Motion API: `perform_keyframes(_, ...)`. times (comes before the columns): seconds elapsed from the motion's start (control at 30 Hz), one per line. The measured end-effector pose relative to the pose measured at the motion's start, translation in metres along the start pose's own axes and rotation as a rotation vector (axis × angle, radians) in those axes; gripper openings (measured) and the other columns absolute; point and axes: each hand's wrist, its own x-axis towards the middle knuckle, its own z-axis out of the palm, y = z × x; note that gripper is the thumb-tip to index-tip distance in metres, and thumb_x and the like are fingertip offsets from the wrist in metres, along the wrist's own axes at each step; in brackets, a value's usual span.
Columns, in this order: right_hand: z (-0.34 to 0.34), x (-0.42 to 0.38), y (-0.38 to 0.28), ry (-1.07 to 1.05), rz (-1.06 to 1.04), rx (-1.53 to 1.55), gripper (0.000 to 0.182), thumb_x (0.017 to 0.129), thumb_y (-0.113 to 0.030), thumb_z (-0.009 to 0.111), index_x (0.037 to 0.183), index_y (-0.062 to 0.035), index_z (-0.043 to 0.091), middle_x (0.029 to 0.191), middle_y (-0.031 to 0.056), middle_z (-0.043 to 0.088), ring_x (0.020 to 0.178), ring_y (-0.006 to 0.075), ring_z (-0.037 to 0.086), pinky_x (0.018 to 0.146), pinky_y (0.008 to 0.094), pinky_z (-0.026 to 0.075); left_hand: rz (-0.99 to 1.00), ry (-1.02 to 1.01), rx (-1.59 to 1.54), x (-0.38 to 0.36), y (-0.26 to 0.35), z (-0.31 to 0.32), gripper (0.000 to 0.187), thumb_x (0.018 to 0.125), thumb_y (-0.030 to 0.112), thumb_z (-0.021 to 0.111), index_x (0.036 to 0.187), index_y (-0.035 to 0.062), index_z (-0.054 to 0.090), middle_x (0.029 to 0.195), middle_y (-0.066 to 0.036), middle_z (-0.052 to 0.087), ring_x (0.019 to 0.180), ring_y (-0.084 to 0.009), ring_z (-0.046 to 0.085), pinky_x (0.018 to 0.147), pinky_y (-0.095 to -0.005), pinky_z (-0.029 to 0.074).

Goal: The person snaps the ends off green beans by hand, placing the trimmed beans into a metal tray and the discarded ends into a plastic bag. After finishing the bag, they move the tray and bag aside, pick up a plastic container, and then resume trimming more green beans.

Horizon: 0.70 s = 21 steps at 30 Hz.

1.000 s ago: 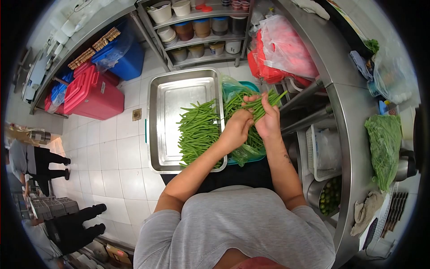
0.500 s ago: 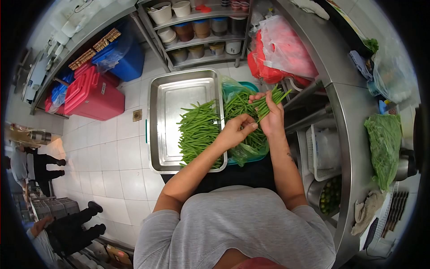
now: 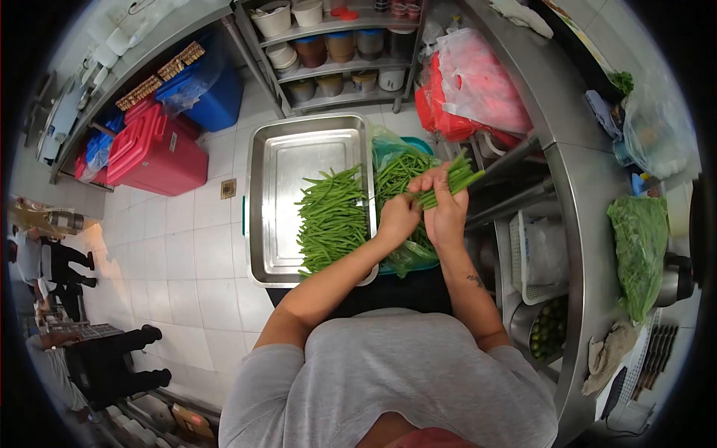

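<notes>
I log slender bright-green beans (image 3: 328,216), silver-grey rectangular metal tray (image 3: 280,179), teal curved plastic basin (image 3: 420,143). Heather-grey cloth T-shirt (image 3: 418,358), dark tattoo (image 3: 476,281) on the right forearm. I've got a boxy pinkish-red plastic bin (image 3: 160,160), a boxy blue plastic bin (image 3: 213,97), square white floor tiles (image 3: 216,254) with a thin grey grid, a crumpled red plastic bag (image 3: 428,104), round blue jar lids (image 3: 340,34).
</notes>
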Motion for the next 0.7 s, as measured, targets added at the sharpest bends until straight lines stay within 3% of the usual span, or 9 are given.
perform_keyframes(0.07,-0.007,0.007,-0.002,-0.063,0.128,0.070,0.011,0.097,-0.014,0.047,0.097,-0.0040,0.044,0.081,0.0065,0.047,0.077,0.0194,0.050,0.075,0.0354,0.045,0.146,-0.053,0.132,-0.009,-0.003,0.004,0.020,0.080,0.018,0.056,0.082,0.0000,0.063,0.066,-0.023,0.061,0.065,-0.0414,0.061,0.063,-0.0493,0.049)
perform_keyframes(0.1,-0.009,0.009,-0.003,-0.097,0.194,0.107,0.011,0.096,-0.014,0.048,0.099,-0.0039,0.044,0.081,0.0065,0.047,0.077,0.0195,0.050,0.075,0.0354,0.045,0.091,-0.124,0.205,-0.013,0.010,-0.005,0.017,0.081,0.013,0.055,0.088,-0.0005,0.062,0.074,-0.024,0.062,0.076,-0.0414,0.062,0.070,-0.0497,0.049)
perform_keyframes(0.2,-0.005,0.011,-0.006,-0.048,0.299,0.168,0.015,0.095,-0.013,0.051,0.104,-0.0035,0.045,0.081,0.0066,0.048,0.075,0.0186,0.050,0.071,0.0338,0.044,0.404,0.146,0.084,-0.015,0.005,-0.009,0.013,0.081,0.007,0.053,0.088,-0.0022,0.060,0.085,-0.026,0.061,0.087,-0.0402,0.060,0.075,-0.0474,0.048)
perform_keyframes(0.4,-0.008,0.011,-0.009,-0.092,0.450,-0.028,0.032,0.093,-0.010,0.054,0.121,-0.0033,0.041,0.075,0.0032,0.045,0.060,0.0149,0.044,0.057,0.0302,0.038,0.185,0.049,-0.110,-0.011,-0.008,-0.056,0.015,0.086,0.004,0.053,0.100,0.0001,0.059,0.083,-0.013,0.061,0.079,-0.0266,0.060,0.072,-0.0337,0.047)
perform_keyframes(0.43,-0.010,0.012,-0.008,-0.097,0.466,-0.219,0.036,0.091,-0.010,0.056,0.123,-0.0035,0.040,0.076,0.0046,0.049,0.061,0.0172,0.048,0.058,0.0316,0.040,0.173,0.106,-0.153,-0.010,-0.006,-0.064,0.014,0.090,0.008,0.053,0.099,0.0001,0.059,0.083,-0.011,0.061,0.076,-0.0187,0.058,0.070,-0.0308,0.046)
perform_keyframes(0.5,-0.020,0.014,-0.007,-0.113,0.488,-0.601,0.045,0.088,-0.010,0.060,0.127,-0.0038,0.038,0.078,0.0073,0.055,0.064,0.0220,0.055,0.060,0.0344,0.043,0.137,0.136,-0.235,-0.010,0.010,-0.076,0.011,0.088,0.007,0.054,0.093,-0.0012,0.059,0.084,-0.015,0.059,0.074,-0.0262,0.058,0.069,-0.0339,0.046)
perform_keyframes(0.6,-0.045,0.012,-0.001,-0.325,0.069,-1.577,0.055,0.082,-0.009,0.066,0.128,-0.0035,0.038,0.092,0.0156,0.064,0.085,0.0306,0.063,0.072,0.0377,0.047,0.134,0.077,-0.165,-0.014,0.021,-0.086,0.013,0.087,0.010,0.057,0.091,-0.0018,0.059,0.083,-0.017,0.058,0.072,-0.0292,0.058,0.066,-0.0353,0.046)
perform_keyframes(0.63,-0.049,0.013,-0.006,-0.293,0.312,-1.488,0.060,0.077,-0.012,0.071,0.126,-0.0022,0.039,0.107,0.0216,0.063,0.103,0.0336,0.061,0.084,0.0385,0.046,0.148,0.034,-0.113,-0.014,0.018,-0.082,0.014,0.087,0.011,0.057,0.092,-0.0019,0.059,0.083,-0.016,0.057,0.072,-0.0297,0.058,0.066,-0.0356,0.047)
perform_keyframes(0.7,-0.053,0.011,-0.012,-0.359,0.324,-1.379,0.064,0.075,-0.015,0.073,0.127,-0.0010,0.038,0.105,0.0247,0.061,0.102,0.0376,0.060,0.083,0.0405,0.047,0.169,-0.019,-0.109,-0.018,0.020,-0.077,0.020,0.087,0.016,0.060,0.095,-0.0019,0.058,0.086,-0.016,0.056,0.076,-0.0331,0.058,0.069,-0.0388,0.047)
